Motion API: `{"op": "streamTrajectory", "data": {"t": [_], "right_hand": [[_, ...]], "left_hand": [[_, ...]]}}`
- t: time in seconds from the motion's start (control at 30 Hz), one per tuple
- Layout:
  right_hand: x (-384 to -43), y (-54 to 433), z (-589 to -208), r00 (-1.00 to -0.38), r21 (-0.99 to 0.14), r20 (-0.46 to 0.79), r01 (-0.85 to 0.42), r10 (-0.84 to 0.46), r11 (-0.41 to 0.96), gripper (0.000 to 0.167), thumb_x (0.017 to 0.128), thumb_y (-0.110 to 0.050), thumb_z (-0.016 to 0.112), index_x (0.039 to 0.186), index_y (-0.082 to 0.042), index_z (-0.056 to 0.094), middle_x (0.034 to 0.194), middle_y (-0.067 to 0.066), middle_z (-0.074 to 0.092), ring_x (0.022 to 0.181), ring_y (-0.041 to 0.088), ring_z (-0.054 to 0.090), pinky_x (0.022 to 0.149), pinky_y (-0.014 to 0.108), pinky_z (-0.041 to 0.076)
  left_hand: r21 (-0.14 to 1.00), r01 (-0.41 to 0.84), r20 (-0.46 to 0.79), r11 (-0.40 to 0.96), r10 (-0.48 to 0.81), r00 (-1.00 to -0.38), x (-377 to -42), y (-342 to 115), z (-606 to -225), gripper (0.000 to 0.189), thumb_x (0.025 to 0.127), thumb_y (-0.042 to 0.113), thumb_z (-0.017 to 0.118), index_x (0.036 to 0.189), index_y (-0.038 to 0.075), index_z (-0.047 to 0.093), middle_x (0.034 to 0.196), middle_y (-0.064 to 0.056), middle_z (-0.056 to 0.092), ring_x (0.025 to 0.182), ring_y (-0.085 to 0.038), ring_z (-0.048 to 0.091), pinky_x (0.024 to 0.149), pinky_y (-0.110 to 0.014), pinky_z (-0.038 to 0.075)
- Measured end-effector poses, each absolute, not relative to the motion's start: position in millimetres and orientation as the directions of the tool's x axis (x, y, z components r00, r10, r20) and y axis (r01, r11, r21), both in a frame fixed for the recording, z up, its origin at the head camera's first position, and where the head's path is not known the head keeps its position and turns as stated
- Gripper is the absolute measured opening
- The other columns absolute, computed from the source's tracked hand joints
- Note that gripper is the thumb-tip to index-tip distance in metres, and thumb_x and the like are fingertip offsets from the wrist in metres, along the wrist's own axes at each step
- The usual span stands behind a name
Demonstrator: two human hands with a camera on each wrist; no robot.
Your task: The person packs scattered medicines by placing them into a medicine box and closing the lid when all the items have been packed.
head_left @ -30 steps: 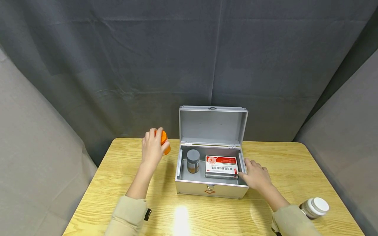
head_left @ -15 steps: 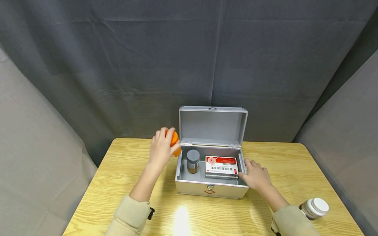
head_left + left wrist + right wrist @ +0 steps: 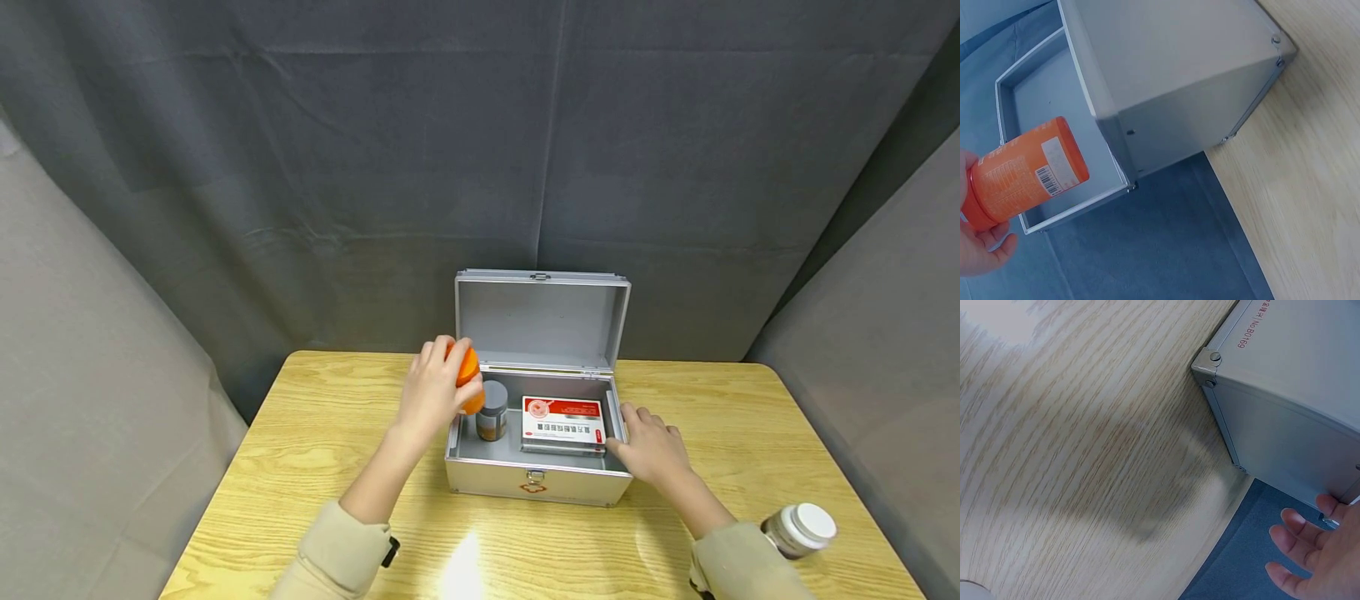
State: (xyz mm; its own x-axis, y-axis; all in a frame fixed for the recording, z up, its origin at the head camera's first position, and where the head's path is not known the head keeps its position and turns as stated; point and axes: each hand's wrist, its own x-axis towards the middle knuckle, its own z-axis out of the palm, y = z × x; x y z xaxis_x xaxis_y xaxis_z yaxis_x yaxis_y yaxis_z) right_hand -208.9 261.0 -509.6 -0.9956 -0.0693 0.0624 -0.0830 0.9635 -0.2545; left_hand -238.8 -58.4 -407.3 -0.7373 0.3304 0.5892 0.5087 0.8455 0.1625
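From my remote seat I judge the work to be partway along. The metal case (image 3: 487,479) stands on the counter (image 3: 322,433) with its lid (image 3: 540,321) raised at the far side, so access to the inside is already there. Two things are inside: a grey-capped jar (image 3: 492,419) upright in the left part, and a red-and-white box (image 3: 562,421) lying face up to its right. I cannot tell whether anything else is tucked under that box. The orange bottle (image 3: 471,373) is at the far left of the case, held up over the left wall, just beside the grey-capped jar in my head view; whether the two touch I cannot make out. My left hand (image 3: 432,390) has its fingers curled round the bottle's cap end, so that bottle is not yet set down. My right hand (image 3: 651,442) holds nothing up; it rests at the case's right wall, fingers relaxed and spread along the outside, thumb at the rim, which I read as steadying. At the near right, outside the case and just beside my right sleeve (image 3: 742,562), a white-capped jar (image 3: 801,529) stands on the counter, touched by neither hand.
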Motion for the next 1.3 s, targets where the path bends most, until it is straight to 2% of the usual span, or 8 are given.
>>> {"op": "streamTrajectory", "data": {"t": [0.23,0.7,0.83,1.3], "right_hand": [[-209,261,-510,-0.996,-0.259,0.061,-0.084,-0.071,0.962,0.061,0.082,-0.038,0.056,0.127,0.000,0.039,0.115,0.027,0.050,0.104,0.047,0.048,0.081,0.065,0.033],[-209,260,-508,-0.996,-0.260,0.054,-0.079,-0.067,0.962,0.060,0.082,-0.038,0.056,0.126,-0.001,0.039,0.113,0.026,0.050,0.102,0.046,0.049,0.080,0.064,0.034],[-208,260,-508,-0.996,-0.261,0.051,-0.078,-0.067,0.962,0.060,0.083,-0.038,0.056,0.127,-0.001,0.039,0.115,0.027,0.050,0.103,0.047,0.049,0.081,0.064,0.033],[-208,260,-509,-0.996,-0.264,0.052,-0.082,-0.070,0.961,0.061,0.083,-0.038,0.056,0.127,0.000,0.038,0.116,0.027,0.049,0.104,0.047,0.048,0.081,0.064,0.033]], "left_hand": [[0.174,0.529,0.543,0.831,0.367,-0.755,-234,-51,-414,0.043,0.079,0.029,0.063,0.117,0.010,0.056,0.104,-0.008,0.052,0.088,-0.023,0.047,0.075,-0.036,0.043],[0.144,0.559,0.487,0.817,0.433,-0.759,-229,-40,-433,0.045,0.077,0.031,0.065,0.116,0.010,0.056,0.100,-0.007,0.051,0.088,-0.022,0.048,0.070,-0.036,0.044],[0.143,0.557,0.450,0.818,0.447,-0.773,-228,-37,-439,0.045,0.078,0.033,0.064,0.117,0.012,0.055,0.103,-0.007,0.051,0.092,-0.022,0.049,0.073,-0.036,0.044],[0.051,0.587,0.378,0.808,0.528,-0.760,-231,-34,-459,0.044,0.078,0.036,0.065,0.115,0.013,0.055,0.097,-0.005,0.051,0.083,-0.020,0.047,0.069,-0.032,0.042]]}}
